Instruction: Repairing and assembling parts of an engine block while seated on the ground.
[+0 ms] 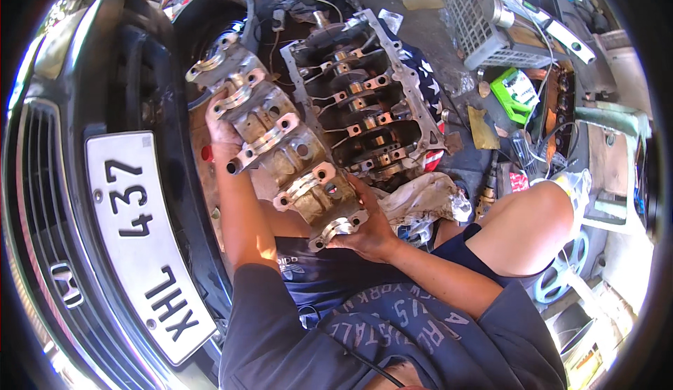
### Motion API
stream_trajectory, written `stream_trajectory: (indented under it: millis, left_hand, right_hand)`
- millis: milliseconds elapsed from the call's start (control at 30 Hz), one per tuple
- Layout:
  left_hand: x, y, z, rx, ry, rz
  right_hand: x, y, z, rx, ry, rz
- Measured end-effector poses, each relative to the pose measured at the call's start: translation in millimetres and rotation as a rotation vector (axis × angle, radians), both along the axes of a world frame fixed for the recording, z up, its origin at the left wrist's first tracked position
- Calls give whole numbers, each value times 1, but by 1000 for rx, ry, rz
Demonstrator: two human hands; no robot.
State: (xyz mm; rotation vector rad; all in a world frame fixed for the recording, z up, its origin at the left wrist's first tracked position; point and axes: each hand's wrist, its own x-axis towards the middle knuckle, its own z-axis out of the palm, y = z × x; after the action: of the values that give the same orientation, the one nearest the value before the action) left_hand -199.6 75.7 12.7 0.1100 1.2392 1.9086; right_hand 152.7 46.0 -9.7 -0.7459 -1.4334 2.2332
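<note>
Both my hands hold a long metal main bearing cap girdle [277,157], tilted across my lap with its polished half-round bearing seats facing up. My left hand [223,129] grips its left edge near the far end, fingers partly hidden beneath the casting. At the near right end, my right hand [373,234] is wrapped around the corner by the last bearing seat. Just beyond and to the right lies an engine block [415,113], its open side up. A crankshaft [359,103] with shiny journals rests in it. The girdle's near part is apart from the block in the picture.
A car's front bumper and number plate [144,243] stand close on my left. A black round tub [249,1] is at the far left. A crumpled rag [427,197] lies near my knee. Rightward are a grey crate [484,46], a green box [515,96] and a plastic stool [613,173].
</note>
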Motion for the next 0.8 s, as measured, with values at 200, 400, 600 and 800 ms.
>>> stream_trajectory:
  millis: [200, 400, 600, 800]
  left_hand:
    - [14, 3, 3, -102, 143, 7]
    - [3, 9, -6, 76, -24, -100]
    - [22, 22, 3, 112, 84, 112]
    - [10, 17, -3, 52, 192, 134]
  right_hand:
    - [7, 4, 23, -343, 188, -73]
    - [10, 10, 22, -118, 190, -53]
    - [17, 11, 11, -71, 127, -59]
    - [17, 7, 5, 250, -70, -57]
